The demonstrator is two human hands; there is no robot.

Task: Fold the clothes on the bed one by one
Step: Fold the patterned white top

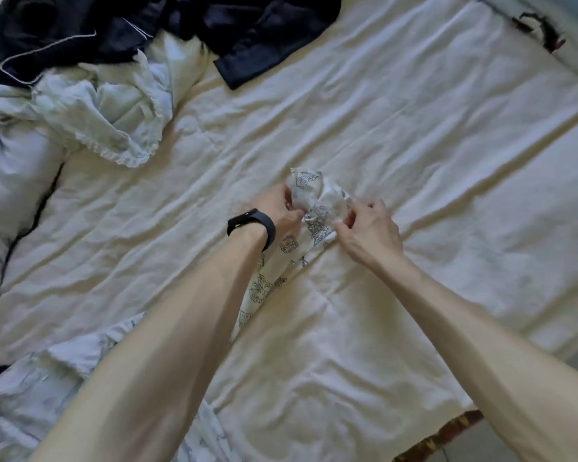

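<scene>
Both arms reach forward over the bed, which is covered with a wrinkled cream sheet.

Printed garment: white cloth with dark line drawings, lying near the middle of the bed. Its far end is bunched up between the two hands; the rest trails back toward the person in a narrow strip, passing under the left forearm.

Left hand: fingers closed, pinching the left side of the bunched end. A dark band sits on the wrist.

Right hand: fingers curled and pinching the right side of the same bunch, thumb and fingertips meeting on the cloth. The hands are close together, with only the gathered cloth between them.

Other clothes, well apart from the hands:
- Dark navy garment with thin white piping, heaped at the far left corner, one flap spread onto the sheet.
- Pale frilled garment, crumpled just below the navy one and partly under it.
- Pale printed cloth at the near left, beside the left forearm; whether it is one piece or more cannot be told.

A small dark item lies at the far right edge of the bed, too blurred to identify.
</scene>
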